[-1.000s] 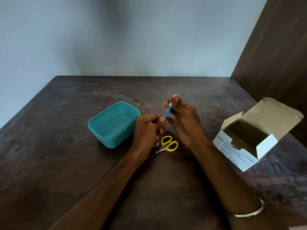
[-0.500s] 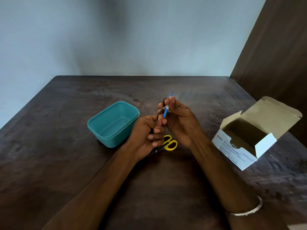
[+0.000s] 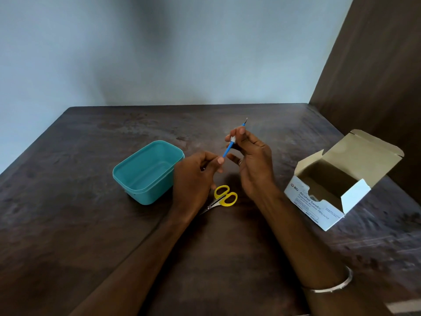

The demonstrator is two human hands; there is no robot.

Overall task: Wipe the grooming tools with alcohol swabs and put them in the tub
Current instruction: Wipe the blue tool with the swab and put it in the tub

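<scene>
The open white cardboard box [image 3: 319, 207] on the table has a "BD" mark and the words "Alcohol Swabs" on its front, with smaller print below that looks like "Isopropyl Alcohol 70%".

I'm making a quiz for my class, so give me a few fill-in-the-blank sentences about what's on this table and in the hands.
1. The tub is colored ____.
2. The scissors on the table have ____ handles.
3. The cardboard box, printed "Alcohol Swabs", has its lid ____.
4. The left hand and right hand both hold a thin tool with a ____ handle.

Missing words: teal; yellow; open; blue
</scene>
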